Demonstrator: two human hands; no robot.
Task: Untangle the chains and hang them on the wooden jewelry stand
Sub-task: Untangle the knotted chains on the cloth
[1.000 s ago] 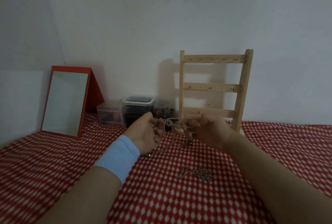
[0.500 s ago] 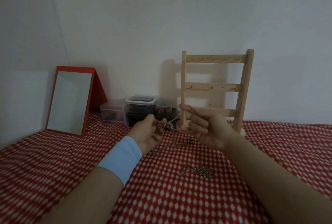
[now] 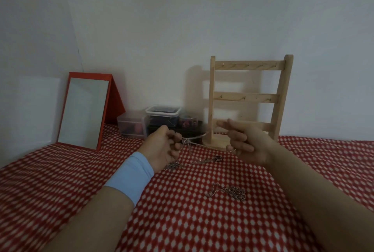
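Note:
A tangle of thin silver chains is stretched in the air between my hands, with a knot near my left fingertips. My left hand, wearing a light blue wristband, pinches the knot. My right hand holds strands of the same chains, one across its raised fingers and one in its curled lower fingers. Loose ends with small pendants trail onto the red checked cloth. Another chain lies in a heap on the cloth nearer me. The wooden jewelry stand rises behind my right hand with bare hooks.
A red-framed mirror leans at the back left. Clear plastic boxes with small items sit against the white wall between mirror and stand. The red and white checked cloth covers the whole surface.
My hands have drawn apart, the right one moving right and up, so the chains are pulled tighter between them. The heap on the cloth has stayed put.

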